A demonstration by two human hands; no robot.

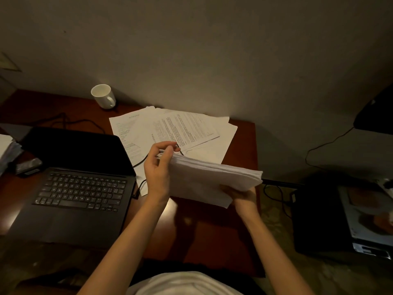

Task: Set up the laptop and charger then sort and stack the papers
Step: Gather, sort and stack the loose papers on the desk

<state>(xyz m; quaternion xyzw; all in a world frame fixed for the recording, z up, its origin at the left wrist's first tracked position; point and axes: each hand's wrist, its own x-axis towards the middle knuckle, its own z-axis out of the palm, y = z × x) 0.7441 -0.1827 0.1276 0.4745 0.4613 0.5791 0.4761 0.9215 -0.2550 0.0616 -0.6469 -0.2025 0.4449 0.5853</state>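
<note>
Paper stack (210, 177) — long axis far-left to near-right — in both hands.

The desk (212, 235) looks like reddish wood with a smooth, slightly glossy finish, the laptop (72, 188) a matt black shell, the mug (103, 96) glossy white ceramic — and both the held stack (210, 177) and loose sheets (170, 128) are plain matt paper.
</note>
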